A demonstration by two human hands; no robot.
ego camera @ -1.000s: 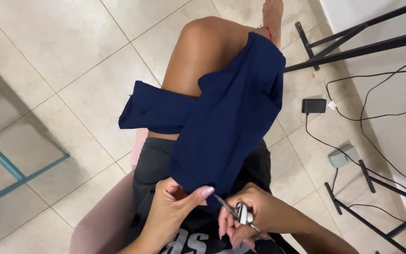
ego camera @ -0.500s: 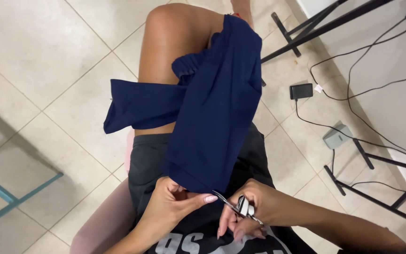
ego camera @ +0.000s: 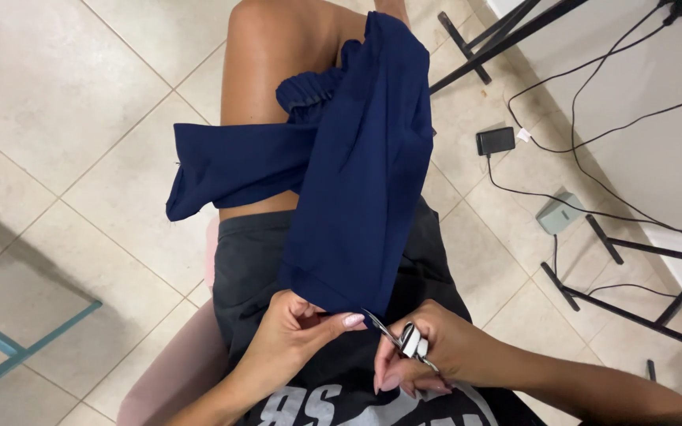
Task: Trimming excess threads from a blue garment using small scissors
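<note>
Navy fabric [ego camera: 357, 181], a soft garment with a gathered band bunched near the knee, lay draped down the seated person's bare thigh and over the dark shorts [ego camera: 270, 268], its lower hem reaching the lap. The left hand [ego camera: 294, 339] was closed on that hem, thumb on top and fingers tucked under, pinching the edge at its near corner. The right hand [ego camera: 436, 351] was wrapped around a pair of small scissors [ego camera: 400, 338], fingers through the handles, with the blades pointing up and left so that the tips sat just at the hem beside the left thumb (whether the blades were parted or closed was too small to tell).

By my judgement, the work in hand was a cut or snip at the hem, and doing it well called for the left hand to keep the edge taut and lifted clear of the shorts and the leg beneath, so that only the navy cloth came between the blades. Short, steady snips with the tips, thumb kept out of the line of cut, would likely give the cleanest result.

Off to the right, on the tiled floor [ego camera: 57, 95], lay black cables [ego camera: 578, 150], a small black device [ego camera: 496, 140] and a grey box [ego camera: 560, 213], well apart from the hands.
</note>
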